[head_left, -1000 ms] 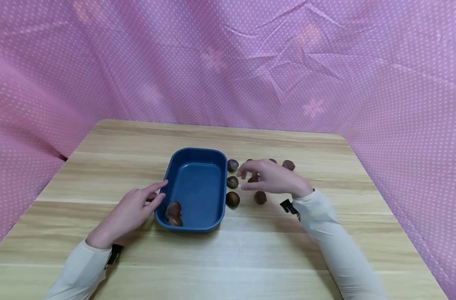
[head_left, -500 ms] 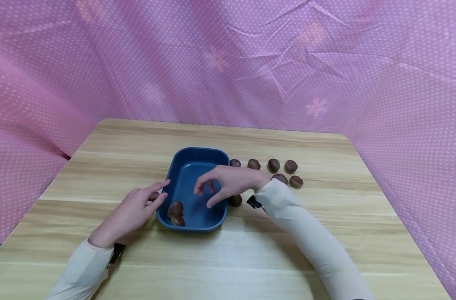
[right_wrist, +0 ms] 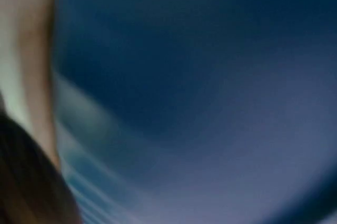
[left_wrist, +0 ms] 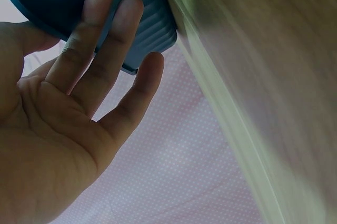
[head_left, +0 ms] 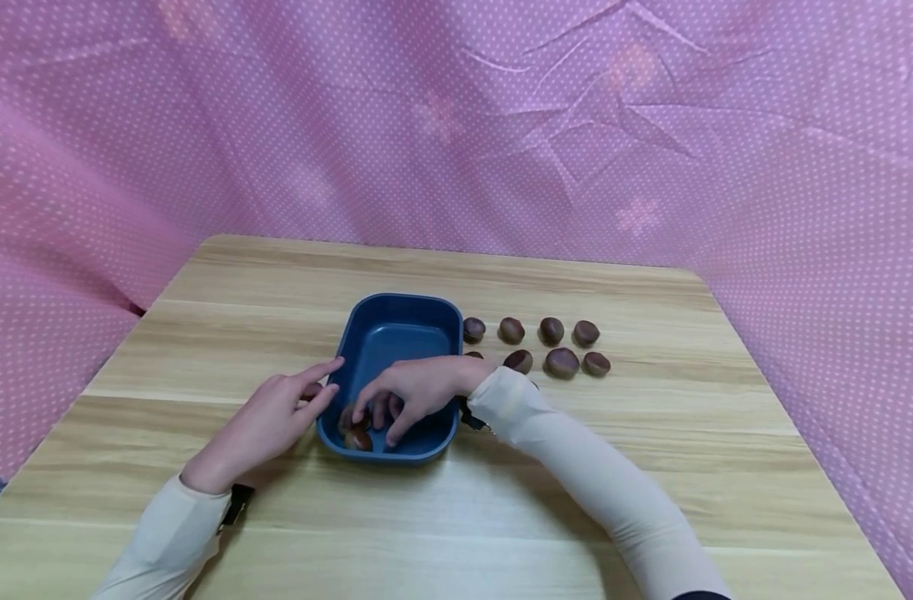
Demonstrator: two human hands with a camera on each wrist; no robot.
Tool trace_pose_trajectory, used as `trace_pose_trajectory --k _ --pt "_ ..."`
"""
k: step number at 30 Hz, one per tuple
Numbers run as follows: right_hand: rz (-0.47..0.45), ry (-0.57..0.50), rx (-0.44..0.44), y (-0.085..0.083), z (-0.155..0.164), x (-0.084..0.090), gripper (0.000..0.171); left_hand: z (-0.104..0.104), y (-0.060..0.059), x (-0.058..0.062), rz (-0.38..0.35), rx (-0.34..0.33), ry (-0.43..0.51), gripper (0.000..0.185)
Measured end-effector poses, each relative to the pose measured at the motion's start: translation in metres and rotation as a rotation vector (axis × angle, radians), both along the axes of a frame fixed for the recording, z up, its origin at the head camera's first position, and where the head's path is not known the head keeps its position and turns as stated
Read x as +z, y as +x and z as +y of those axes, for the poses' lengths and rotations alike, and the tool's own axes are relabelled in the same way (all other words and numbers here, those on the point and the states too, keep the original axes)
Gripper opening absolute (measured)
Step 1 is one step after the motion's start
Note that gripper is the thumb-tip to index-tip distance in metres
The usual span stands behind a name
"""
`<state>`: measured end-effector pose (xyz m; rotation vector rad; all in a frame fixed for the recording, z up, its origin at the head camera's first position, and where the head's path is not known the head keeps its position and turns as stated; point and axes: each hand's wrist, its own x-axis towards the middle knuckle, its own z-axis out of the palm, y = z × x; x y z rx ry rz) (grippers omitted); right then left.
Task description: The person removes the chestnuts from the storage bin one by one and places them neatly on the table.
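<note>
A dark blue rectangular bin [head_left: 385, 457] stands on the table with chestnuts [head_left: 358, 440] in its near left corner. My right hand [head_left: 419, 390] reaches down inside it, thumb spread apart from the bent fingers, the index fingertip right at one of these chestnuts. Along the bin's left side rests my left hand [head_left: 265, 425]; its fingertips are at the rim. From the left wrist, the fingers [left_wrist: 100, 66] look extended against the ribbed outer wall of the bin [left_wrist: 150, 23]. The right wrist view is blurred, with the blue bin [right_wrist: 158, 76] filling most of it.
Right of the bin, several chestnuts [head_left: 562, 363] lie in rows on the wooden table [head_left: 202, 333]; the right forearm [head_left: 591, 475] passes in front of some. A pink dotted cloth [head_left: 456, 125] hangs behind and on both sides.
My right hand has moved left from over the loose chestnuts, across the bin's right rim, and down to the chestnuts inside. The left hand stays at the bin's left side.
</note>
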<state>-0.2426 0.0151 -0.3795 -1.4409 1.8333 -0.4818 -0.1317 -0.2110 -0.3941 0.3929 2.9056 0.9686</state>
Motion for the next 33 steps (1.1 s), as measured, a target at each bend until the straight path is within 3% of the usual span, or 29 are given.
trace_pose_trajectory --k 10,24,33 --pt "0.045 -0.020 0.042 0.009 -0.007 -0.009 0.052 0.001 0.000 0.002 0.000 -0.003 0.007 0.049" --pt "0.099 -0.088 0.110 0.015 -0.011 -0.010 0.035 0.001 0.000 0.005 -0.017 -0.001 0.005 0.050" --pt "0.157 -0.113 0.015 0.008 0.008 0.004 0.045 0.001 0.000 0.006 -0.023 0.010 0.004 0.051"
